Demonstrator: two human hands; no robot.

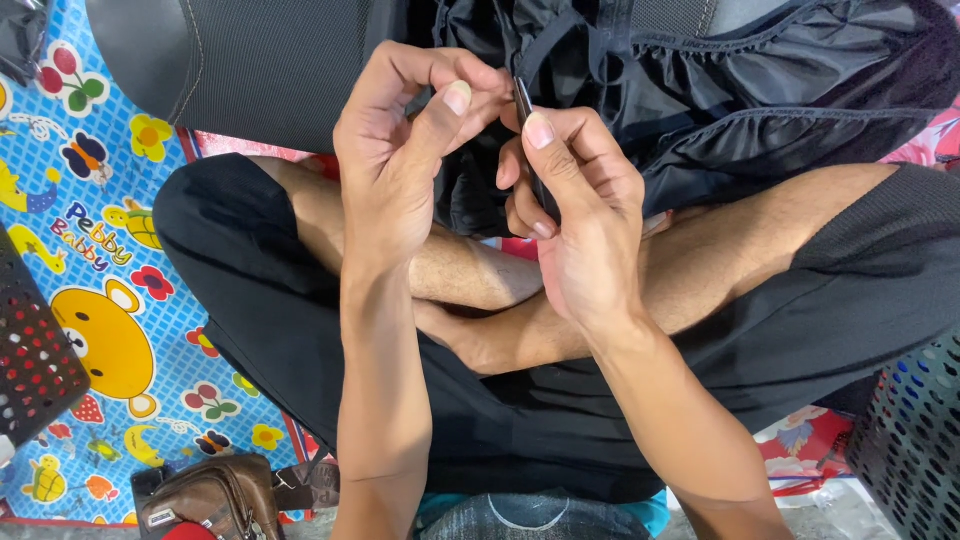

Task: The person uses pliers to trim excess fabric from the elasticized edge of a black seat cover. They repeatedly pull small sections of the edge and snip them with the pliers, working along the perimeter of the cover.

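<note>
We pinch a thin dark tool with both hands above our crossed legs.

Our left hand (400, 150) and right hand (575, 210) grip the thin dark tool (524, 100) beside black fabric (760, 90); a brown bag (210, 495) lies at the patterned mat's (110, 230) near edge.

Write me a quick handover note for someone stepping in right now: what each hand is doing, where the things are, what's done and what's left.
Left hand: raised over the lap, thumb and fingers pinching at the top of a thin dark tool.
Right hand: gripping the same tool lower down, thumb pressed along it.
Black gathered fabric: lies just beyond the hands, across the knees; whether the tool is caught in it cannot be seen.
Nearby: brown bag on the patterned mat, perforated baskets at either side.
Done: tool in hand at the fabric's edge.
Left: no finished work visible on the fabric.
</note>
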